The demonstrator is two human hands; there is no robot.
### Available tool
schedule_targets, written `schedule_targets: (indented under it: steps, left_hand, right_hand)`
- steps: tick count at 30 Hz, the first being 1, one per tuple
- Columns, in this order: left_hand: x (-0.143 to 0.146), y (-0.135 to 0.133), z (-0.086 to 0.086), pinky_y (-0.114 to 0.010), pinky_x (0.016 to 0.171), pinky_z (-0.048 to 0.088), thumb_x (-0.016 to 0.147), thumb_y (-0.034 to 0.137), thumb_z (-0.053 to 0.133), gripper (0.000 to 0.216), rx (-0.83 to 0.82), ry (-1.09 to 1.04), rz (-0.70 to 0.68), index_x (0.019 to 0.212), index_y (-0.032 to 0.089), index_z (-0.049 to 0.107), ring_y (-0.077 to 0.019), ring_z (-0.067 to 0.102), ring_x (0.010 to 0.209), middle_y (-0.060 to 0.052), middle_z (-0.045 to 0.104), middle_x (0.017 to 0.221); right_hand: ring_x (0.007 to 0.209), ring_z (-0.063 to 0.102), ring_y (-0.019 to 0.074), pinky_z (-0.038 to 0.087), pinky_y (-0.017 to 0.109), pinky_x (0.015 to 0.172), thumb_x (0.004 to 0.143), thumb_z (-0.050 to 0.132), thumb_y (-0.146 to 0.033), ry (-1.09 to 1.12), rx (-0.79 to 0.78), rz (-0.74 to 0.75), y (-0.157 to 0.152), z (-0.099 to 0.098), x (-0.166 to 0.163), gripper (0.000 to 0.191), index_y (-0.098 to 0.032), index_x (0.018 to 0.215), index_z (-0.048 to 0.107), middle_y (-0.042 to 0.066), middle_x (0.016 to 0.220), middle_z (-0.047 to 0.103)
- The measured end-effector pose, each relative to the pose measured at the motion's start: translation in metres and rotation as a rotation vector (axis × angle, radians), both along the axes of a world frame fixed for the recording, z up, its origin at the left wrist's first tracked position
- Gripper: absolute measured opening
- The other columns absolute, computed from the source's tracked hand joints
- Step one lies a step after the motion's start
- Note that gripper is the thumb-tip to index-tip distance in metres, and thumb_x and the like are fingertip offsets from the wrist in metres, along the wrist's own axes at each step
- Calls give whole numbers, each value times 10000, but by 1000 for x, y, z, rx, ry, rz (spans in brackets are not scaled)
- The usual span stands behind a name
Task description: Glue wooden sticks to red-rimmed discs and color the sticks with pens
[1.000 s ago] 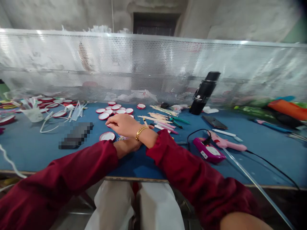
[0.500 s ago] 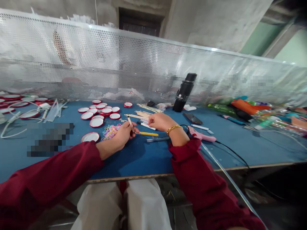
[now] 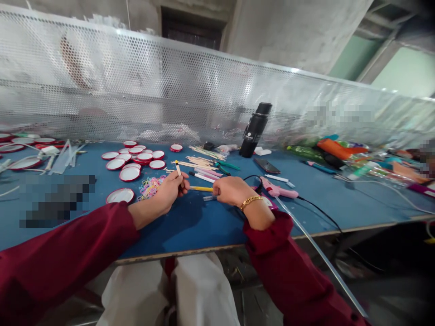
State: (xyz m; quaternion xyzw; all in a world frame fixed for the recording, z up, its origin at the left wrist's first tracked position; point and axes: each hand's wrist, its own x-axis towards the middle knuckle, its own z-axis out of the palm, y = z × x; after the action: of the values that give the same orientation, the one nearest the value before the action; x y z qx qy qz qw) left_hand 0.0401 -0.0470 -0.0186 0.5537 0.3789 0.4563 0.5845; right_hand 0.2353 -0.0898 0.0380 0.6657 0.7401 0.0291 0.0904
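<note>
My left hand (image 3: 172, 189) is closed, pinching a short pale stick (image 3: 178, 169) with a dark band and a yellow tip, held upright. Just right of it lies a slim yellow pen (image 3: 201, 188), its thin end toward my left hand. The fingers of my right hand (image 3: 233, 192) are curled closed around the pen's right end. Under that hand a grey marker (image 3: 209, 198) is partly hidden. A heap of pastel loops (image 3: 149, 186) sits beside my left wrist. Beyond the hands are pink and white pens (image 3: 204, 175) and pale wooden sticks (image 3: 200, 161).
Red-rimmed white lids (image 3: 129, 173) cluster at the left, near a blurred dark slab (image 3: 59, 201). Green-handled pliers (image 3: 231, 165), a black bottle (image 3: 255, 130) and a phone (image 3: 267, 165) lie farther back. A pink glue gun (image 3: 280, 189) with a cable rests at the right.
My right hand has come down from the white pens toward me, onto the yellow pen's right end. The pliers now show behind it. My left hand still holds the stick.
</note>
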Motion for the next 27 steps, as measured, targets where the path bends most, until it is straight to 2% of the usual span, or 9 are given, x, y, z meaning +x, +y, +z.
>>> schedule_targets:
  steps: [6,10,13,17,19,21,23,25,27]
  left_hand:
    - [0,0,0,-188,482,369,881,214,405,130,0,-47,22,919,182,525,-85,491,516,16,562,634]
    - [0,0,0,-191,481,369,869,217,426,120,10,-80,35,908,185,535,-86,489,511,15,565,633]
    - [0,0,0,-186,475,359,866,218,433,116,0,-88,41,896,185,541,-83,479,500,18,557,617]
    - [1,0,1,-183,469,353,873,216,430,112,-22,-84,23,889,181,536,-82,476,498,19,546,610]
    - [1,0,0,-182,472,359,882,219,422,115,-14,-68,5,896,180,530,-82,484,511,16,552,629]
    - [0,0,-1,-183,481,370,886,225,421,115,-8,-47,-8,907,181,525,-82,498,528,12,565,656]
    - [0,1,-2,-183,490,378,886,229,424,113,-2,-31,-9,914,183,524,-83,509,543,9,576,678]
    - [-1,2,-3,-183,493,376,886,228,424,114,11,-26,-8,918,184,523,-82,511,548,8,580,688]
    - [-1,3,-5,-184,492,374,887,217,417,116,24,-30,-15,917,181,523,-81,506,543,6,580,685]
  right_hand:
    - [843,648,176,400,238,648,703,654,-278,59,47,103,12,-5,3,177,-254,871,703,12,938,731]
    - [828,646,157,404,221,640,764,634,-327,156,93,153,20,-3,7,155,-245,869,713,12,929,733]
    - [833,648,166,408,230,665,782,612,-278,117,171,133,26,-3,7,169,-232,894,730,34,922,738]
    - [819,652,179,411,232,658,722,679,-286,63,107,100,36,-8,6,150,-225,838,753,55,907,743]
    - [815,653,182,414,236,658,723,682,-292,73,119,87,41,-10,7,140,-217,816,753,63,898,743]
    - [858,650,194,421,247,692,748,666,-297,78,166,70,41,-9,7,180,-209,881,750,73,940,739]
    - [897,642,202,428,265,746,790,638,-319,117,237,62,30,-5,2,220,-195,943,737,83,968,731]
    - [871,636,190,436,276,783,848,585,-351,256,321,113,5,2,-11,228,-188,914,731,74,914,730]
    - [801,630,160,455,272,782,915,502,-378,507,333,304,-33,6,-32,273,-223,857,720,38,852,725]
